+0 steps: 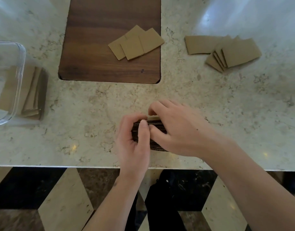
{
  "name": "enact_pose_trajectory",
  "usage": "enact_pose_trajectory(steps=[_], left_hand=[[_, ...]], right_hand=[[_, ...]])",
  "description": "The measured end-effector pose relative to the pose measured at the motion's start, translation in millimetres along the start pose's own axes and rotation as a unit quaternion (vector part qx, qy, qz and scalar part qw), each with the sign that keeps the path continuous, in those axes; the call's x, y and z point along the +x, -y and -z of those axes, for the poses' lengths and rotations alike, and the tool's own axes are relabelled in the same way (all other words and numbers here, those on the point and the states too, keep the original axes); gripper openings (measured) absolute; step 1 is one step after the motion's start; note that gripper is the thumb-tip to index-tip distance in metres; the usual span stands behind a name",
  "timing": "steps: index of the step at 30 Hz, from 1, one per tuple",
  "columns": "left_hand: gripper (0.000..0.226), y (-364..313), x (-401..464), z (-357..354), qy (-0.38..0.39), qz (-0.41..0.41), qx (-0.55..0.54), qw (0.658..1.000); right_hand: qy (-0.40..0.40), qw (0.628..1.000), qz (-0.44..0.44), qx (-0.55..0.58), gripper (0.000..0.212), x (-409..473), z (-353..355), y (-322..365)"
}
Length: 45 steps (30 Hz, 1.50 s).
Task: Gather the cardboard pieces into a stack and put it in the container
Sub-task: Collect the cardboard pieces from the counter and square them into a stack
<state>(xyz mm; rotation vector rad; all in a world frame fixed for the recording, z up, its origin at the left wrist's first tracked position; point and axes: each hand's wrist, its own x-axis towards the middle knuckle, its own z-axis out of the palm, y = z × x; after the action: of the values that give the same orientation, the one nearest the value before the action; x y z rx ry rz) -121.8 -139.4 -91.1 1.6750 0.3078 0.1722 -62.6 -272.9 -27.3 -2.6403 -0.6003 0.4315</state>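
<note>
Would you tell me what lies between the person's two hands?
In the head view, a cardboard stack sits gripped between the left hand and right hand.

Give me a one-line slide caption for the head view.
Both hands square a cardboard stack on the marble counter.

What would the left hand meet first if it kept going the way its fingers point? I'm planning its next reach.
The stack it already grips; beyond that, probably bare counter, then the wooden board. Depth is unclear.
</note>
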Motion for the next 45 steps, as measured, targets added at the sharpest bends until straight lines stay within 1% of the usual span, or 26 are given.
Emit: enact_pose_trajectory(steps=[1,2,3,4,5,7,8,11,13,14,17,18,20,22,24,26,28,29,31,33,34,36,39,41,44,45], left_hand=[[0.025,-1.2,0.9,-2.0,-0.013,0.019,-0.001,1.0],[0.025,-2.1,1.8,-4.2,-0.024,0.038,-0.005,0.999],[0.025,-2.7,3.4,-6.2,-0.034,0.048,-0.004,0.998],[0.025,-3.0,4.0,-8.1,-0.043,0.042,0.008,0.998],[0.024,-3.5,3.8,-10.0,-0.049,0.032,0.02,0.998],[0.024,-6.2,3.5,-13.7,-0.065,0.032,0.016,0.997],[0.023,-6.3,3.8,-15.3,-0.071,0.037,0.007,0.997],[0.018,-3.9,5.6,-16.2,-0.077,0.039,-0.029,0.996],[0.019,-3.7,6.2,-12.5,-0.079,0.038,-0.054,0.995],[0.02,-4.3,6.0,-11.4,-0.078,0.04,-0.059,0.994],[0.022,-7.4,5.8,-12.4,-0.08,0.05,-0.042,0.995],[0.023,-8.4,6.1,-13.4,-0.081,0.049,-0.034,0.995],[0.023,-11.3,6.7,-14.5,-0.078,0.039,-0.032,0.996],[0.024,-13.9,8.4,-14.6,-0.068,0.017,-0.031,0.997],[0.022,-14.6,9.7,-13.0,-0.054,-0.001,-0.026,0.998],[0.026,-11.3,9.8,-8.8,-0.058,-0.019,-0.03,0.998],[0.032,-3.2,6.9,-3.5,-0.075,-0.031,-0.04,0.996],[0.033,-0.1,4.6,-3.3,-0.082,-0.031,-0.039,0.995],[0.029,-0.3,-0.4,-9.0,-0.093,-0.019,-0.024,0.995],[0.022,-4.2,0.0,-15.6,-0.111,-0.007,-0.019,0.994],[0.02,-5.8,3.1,-18.0,-0.116,-0.007,-0.021,0.993],[0.017,-6.2,11.0,-19.3,-0.108,-0.015,-0.02,0.994],[0.017,-3.9,18.9,-19.9,-0.083,-0.019,0.02,0.996],[0.018,-2.4,20.0,-20.6,-0.069,-0.016,0.045,0.996],[0.02,-4.0,20.3,-17.3,-0.049,-0.004,0.042,0.998],[0.021,-3.9,21.1,-15.7,-0.044,0.006,0.041,0.998]], right_hand=[[-0.037,0.998,0.002,0.045,0.028,-4.1,-1.5,-3.8],[-0.093,0.992,-0.011,0.09,0.029,-10.1,-3.6,-10.3],[-0.161,0.977,-0.038,0.136,0.034,-17.2,-6.2,-18.9],[-0.221,0.953,-0.077,0.195,0.038,-26.2,-9.7,-27.5],[-0.252,0.922,-0.119,0.271,0.041,-35.4,-14.1,-33.2],[-0.238,0.859,-0.169,0.42,0.043,-47.7,-26.6,-32.8],[-0.224,0.844,-0.169,0.457,0.045,-50.5,-34.6,-27.1],[-0.217,0.829,-0.133,0.498,0.051,-49.2,-55.9,-9.2],[-0.233,0.819,-0.12,0.511,0.047,-44.2,-61.1,-4.4],[-0.25,0.811,-0.127,0.513,0.041,-41.3,-61.9,-2.4],[-0.326,0.784,-0.186,0.495,0.013,-31.1,-64.5,6.7],[-0.345,0.775,-0.201,0.489,0.007,-27.1,-64.3,9.7],[-0.364,0.772,-0.209,0.478,0.009,-19.5,-60.5,12.8],[-0.374,0.768,-0.197,0.48,0.011,-14.2,-55.9,9.7],[-0.366,0.767,-0.187,0.494,0.016,-13.2,-53.4,4.1],[-0.345,0.776,-0.183,0.495,0.027,-17.9,-53.1,-1.6],[-0.332,0.789,-0.161,0.491,0.038,-24.8,-56.2,-6.1],[-0.325,0.799,-0.146,0.485,0.039,-26.7,-58.7,-6.1],[-0.328,0.807,-0.141,0.47,0.031,-26.2,-63.5,-1.3],[-0.364,0.792,-0.163,0.462,0.015,-20.4,-64.5,3.1],[-0.382,0.787,-0.171,0.454,0.01,-16.8,-63.2,3.4],[-0.396,0.793,-0.172,0.43,0.012,-10.3,-60.8,2.3],[-0.375,0.811,-0.185,0.408,0.017,-7.4,-63.0,-1.9],[-0.373,0.813,-0.185,0.406,0.019,-6.4,-65.4,-2.4],[-0.371,0.815,-0.186,0.403,0.017,-7.3,-62.2,-2.1],[-0.356,0.818,-0.188,0.41,0.016,-7.9,-60.7,-2.3]])
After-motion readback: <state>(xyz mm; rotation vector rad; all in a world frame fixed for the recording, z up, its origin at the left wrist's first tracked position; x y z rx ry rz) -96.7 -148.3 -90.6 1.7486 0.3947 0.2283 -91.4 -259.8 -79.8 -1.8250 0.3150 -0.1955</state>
